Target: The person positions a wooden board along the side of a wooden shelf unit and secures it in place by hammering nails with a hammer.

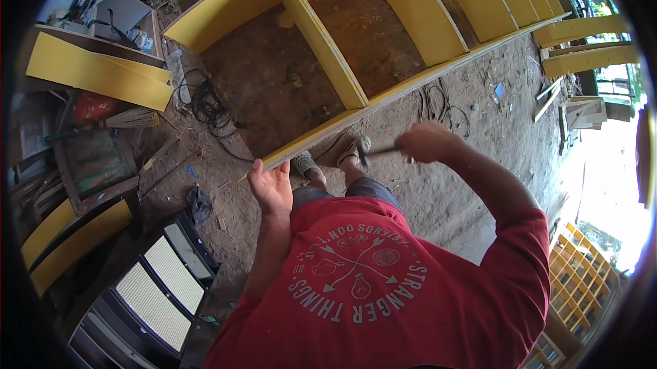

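Yellow shelf frame (321, 40) lies flat, left hand (270, 187) on its edge.

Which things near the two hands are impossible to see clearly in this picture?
- Head view: the tool in the right hand is motion-blurred; its head cannot be told.
- The left hand covers the spot it touches on the yellow shelf frame.
- The frame's far end is cut off by the top rim.

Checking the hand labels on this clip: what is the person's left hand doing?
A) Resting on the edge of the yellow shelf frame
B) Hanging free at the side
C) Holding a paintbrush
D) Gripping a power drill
A: the left hand lies open on the front edge of the yellow shelf frame, holding no tool.
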The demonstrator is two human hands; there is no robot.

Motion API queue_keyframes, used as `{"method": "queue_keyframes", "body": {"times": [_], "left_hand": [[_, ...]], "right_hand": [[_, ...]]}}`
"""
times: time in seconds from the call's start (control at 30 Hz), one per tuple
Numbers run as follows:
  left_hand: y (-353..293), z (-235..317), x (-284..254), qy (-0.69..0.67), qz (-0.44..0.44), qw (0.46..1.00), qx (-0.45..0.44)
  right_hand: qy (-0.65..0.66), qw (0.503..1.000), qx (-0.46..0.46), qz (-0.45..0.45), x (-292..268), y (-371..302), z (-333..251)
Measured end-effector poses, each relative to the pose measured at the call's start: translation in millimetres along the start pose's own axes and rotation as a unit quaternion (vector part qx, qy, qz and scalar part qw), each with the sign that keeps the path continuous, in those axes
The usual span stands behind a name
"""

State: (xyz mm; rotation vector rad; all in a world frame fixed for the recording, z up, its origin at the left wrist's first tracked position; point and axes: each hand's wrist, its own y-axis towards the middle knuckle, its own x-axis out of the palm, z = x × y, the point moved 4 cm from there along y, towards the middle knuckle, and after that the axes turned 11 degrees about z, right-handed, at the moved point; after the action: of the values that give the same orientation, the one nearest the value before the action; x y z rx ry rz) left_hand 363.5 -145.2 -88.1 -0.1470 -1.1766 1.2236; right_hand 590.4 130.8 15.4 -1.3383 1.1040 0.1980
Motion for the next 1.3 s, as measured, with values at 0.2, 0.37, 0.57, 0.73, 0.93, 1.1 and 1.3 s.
{"method": "queue_keyframes", "body": {"times": [0.2,0.37,0.57,0.73,0.93,1.1,1.3], "left_hand": [[-1.8,-0.1,-2.6,-0.006,-0.006,1.000,-0.004],[2.2,0.5,-4.8,-0.001,-0.006,1.000,-0.001],[2.3,0.7,-5.6,0.002,0.006,1.000,0.000],[2.2,-1.8,-5.4,0.002,-0.007,1.000,-0.010],[2.8,-1.0,-7.2,-0.007,-0.003,1.000,-0.019],[4.2,-2.6,-4.2,0.005,-0.001,1.000,-0.011],[0.4,-4.5,-5.6,-0.003,-0.002,1.000,-0.013]], "right_hand": [[-0.140,0.969,-0.033,-0.199,-14.5,6.0,5.0],[-0.125,0.980,-0.037,-0.148,17.1,6.9,5.7],[-0.075,0.995,0.013,0.060,-26.9,24.1,9.8],[-0.097,0.987,-0.077,-0.100,15.7,12.5,4.1],[-0.093,0.984,-0.034,0.150,-29.1,41.2,28.5],[-0.144,0.953,-0.086,-0.252,22.8,9.4,0.7],[-0.077,0.994,-0.007,0.081,-31.8,29.9,25.4]]}}
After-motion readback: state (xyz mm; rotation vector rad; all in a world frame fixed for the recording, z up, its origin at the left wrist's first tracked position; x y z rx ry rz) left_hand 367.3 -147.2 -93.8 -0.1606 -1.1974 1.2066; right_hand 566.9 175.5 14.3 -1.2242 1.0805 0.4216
